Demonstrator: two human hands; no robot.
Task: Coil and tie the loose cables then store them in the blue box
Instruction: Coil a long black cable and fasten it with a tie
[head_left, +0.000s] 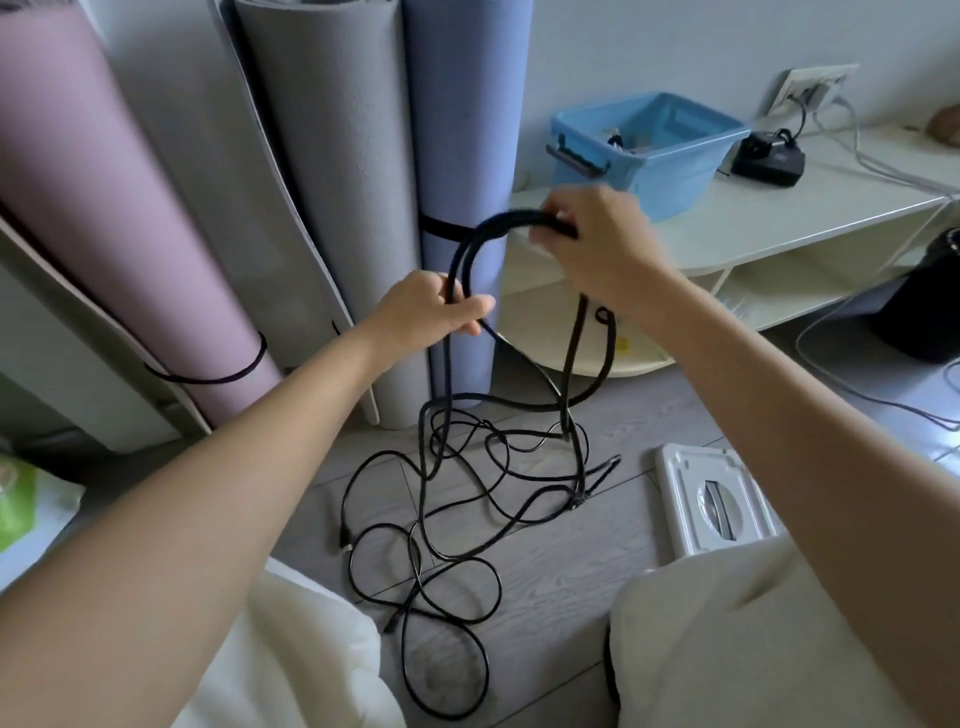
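A thick black cable (470, 244) arches between my two hands above the floor. My left hand (434, 306) grips two strands of it at the lower left of the arch. My right hand (592, 234) pinches the top right of the arch, and more strands hang down below it. The cable's slack drops into a tangle of thin black cables (457, 519) spread over the wooden floor. The blue box (670, 171) stands open on a low white shelf at the upper right, with some small items inside.
Rolled mats in pink (104, 208), grey (332, 156) and blue (462, 130) lean against the wall on the left. A black charger (769, 158) sits on the white shelf (779, 218) beside the box. A white stand (711, 499) lies on the floor at the right.
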